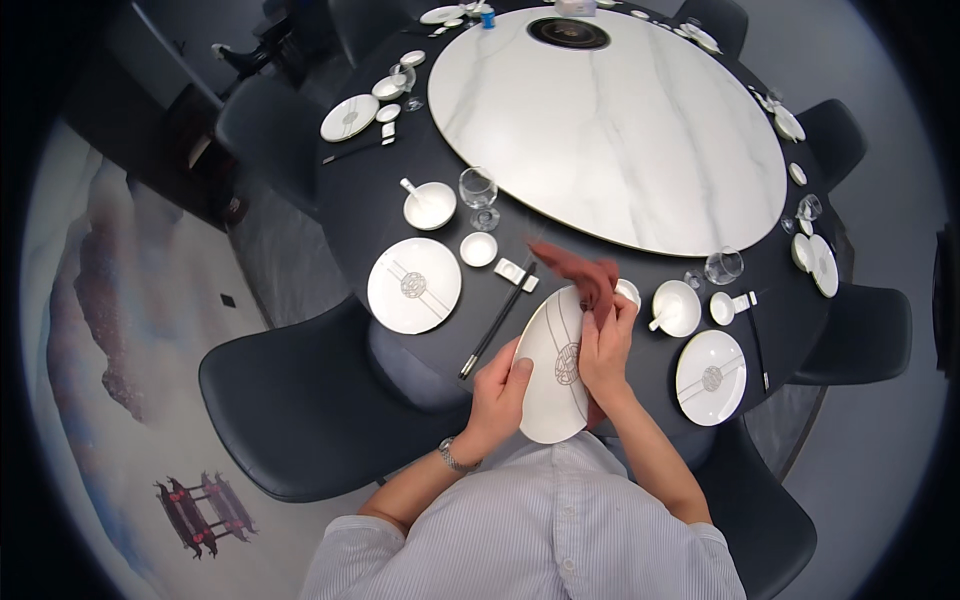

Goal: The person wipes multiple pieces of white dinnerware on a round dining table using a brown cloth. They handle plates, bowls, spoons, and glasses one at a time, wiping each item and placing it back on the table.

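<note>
A white plate (546,375) with a grey band and round emblem is held tilted above the table's near edge. My left hand (501,391) grips its left rim, thumb on the face. At the plate's right edge my right hand (609,351) clutches a reddish-brown cloth (581,274), which flares up past the top of the plate and shows again below the hand. The cloth's upper end is blurred. Behind my right fingers a small white dish (628,292) is partly hidden. Black chopsticks (496,322) lie left of the plate, their tips on a white rest (516,274).
To the left stand a patterned plate (414,286), a bowl with a spoon (430,206) and a wine glass (478,189). On the right are another plate (711,378), bowl (676,309) and glass (724,265). A marble-look turntable (615,150) fills the middle. Dark chairs (315,412) flank me.
</note>
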`<state>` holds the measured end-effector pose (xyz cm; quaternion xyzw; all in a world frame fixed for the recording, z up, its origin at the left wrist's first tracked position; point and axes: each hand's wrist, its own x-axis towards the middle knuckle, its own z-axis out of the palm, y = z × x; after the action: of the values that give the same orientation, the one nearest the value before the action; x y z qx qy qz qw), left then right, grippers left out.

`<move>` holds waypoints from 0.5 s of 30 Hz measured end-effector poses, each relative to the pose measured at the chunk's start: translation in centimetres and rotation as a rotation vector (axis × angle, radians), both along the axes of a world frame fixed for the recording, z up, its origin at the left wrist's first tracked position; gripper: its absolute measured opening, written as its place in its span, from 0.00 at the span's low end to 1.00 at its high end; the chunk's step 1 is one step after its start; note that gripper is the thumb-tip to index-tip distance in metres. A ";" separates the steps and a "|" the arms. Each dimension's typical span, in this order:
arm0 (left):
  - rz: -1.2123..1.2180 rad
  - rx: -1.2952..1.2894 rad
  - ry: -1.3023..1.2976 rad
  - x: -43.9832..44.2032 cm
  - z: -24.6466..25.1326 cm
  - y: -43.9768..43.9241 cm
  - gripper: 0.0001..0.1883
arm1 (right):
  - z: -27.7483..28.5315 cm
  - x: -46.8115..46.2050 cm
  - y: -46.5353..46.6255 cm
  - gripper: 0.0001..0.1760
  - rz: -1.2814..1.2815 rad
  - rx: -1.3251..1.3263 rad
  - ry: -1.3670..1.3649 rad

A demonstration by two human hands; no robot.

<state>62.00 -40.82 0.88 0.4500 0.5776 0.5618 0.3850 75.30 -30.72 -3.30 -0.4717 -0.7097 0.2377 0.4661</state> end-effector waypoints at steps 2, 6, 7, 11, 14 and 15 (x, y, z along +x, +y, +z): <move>0.012 0.021 0.012 0.6 0.6 0.3 0.18 | 0.8 0.0 -1.6 0.18 0.069 -0.039 -0.151; 0.040 -0.032 -0.130 0.6 0.8 2.0 0.17 | 1.3 -1.6 -5.8 0.16 0.237 0.103 -0.145; 0.023 -0.016 -0.118 0.7 0.9 2.1 0.17 | 1.3 -1.6 -5.6 0.16 0.281 0.154 -0.081; 0.025 -0.035 -0.061 1.3 1.0 1.2 0.18 | 1.0 0.0 -0.2 0.10 0.027 0.119 -0.066; 0.036 0.051 0.034 1.8 0.9 1.0 0.17 | 1.4 -0.2 0.3 0.08 0.026 0.197 -0.217; 0.030 0.022 0.024 1.7 0.8 1.2 0.17 | 1.5 -0.7 -1.0 0.08 0.075 0.208 -0.174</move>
<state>63.71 -39.60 1.67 0.4523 0.5826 0.5683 0.3648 74.58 -31.72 -1.79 -0.4127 -0.7854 0.1386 0.4399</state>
